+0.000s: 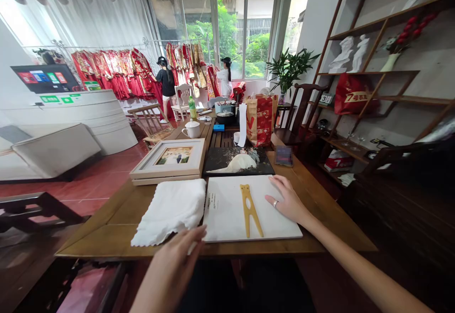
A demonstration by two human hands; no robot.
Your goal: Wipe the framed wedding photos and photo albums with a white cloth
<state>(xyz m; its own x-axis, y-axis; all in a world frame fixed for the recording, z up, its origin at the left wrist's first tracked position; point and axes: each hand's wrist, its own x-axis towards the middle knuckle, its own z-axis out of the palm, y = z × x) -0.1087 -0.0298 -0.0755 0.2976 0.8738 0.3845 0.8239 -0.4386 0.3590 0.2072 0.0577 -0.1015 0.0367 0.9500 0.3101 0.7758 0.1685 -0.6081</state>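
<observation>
Head view shows a brown wooden counter with a flat white rectangular board lying near its front edge, small dark print along the board's left side. On the board rests a flat yellow forked piece with an oval hole. The right hand (a silver-coloured ring on one finger) lies over the board's right edge, its grip spread and loose, closed around nothing. The left hand is at the board's near left corner, blurred, so I cannot tell whether its grip pinches the edge. Left of the board lies a folded white cloth; behind the cloth sits a pale-framed picture, and behind the board a dark panel picturing a white gown.
</observation>
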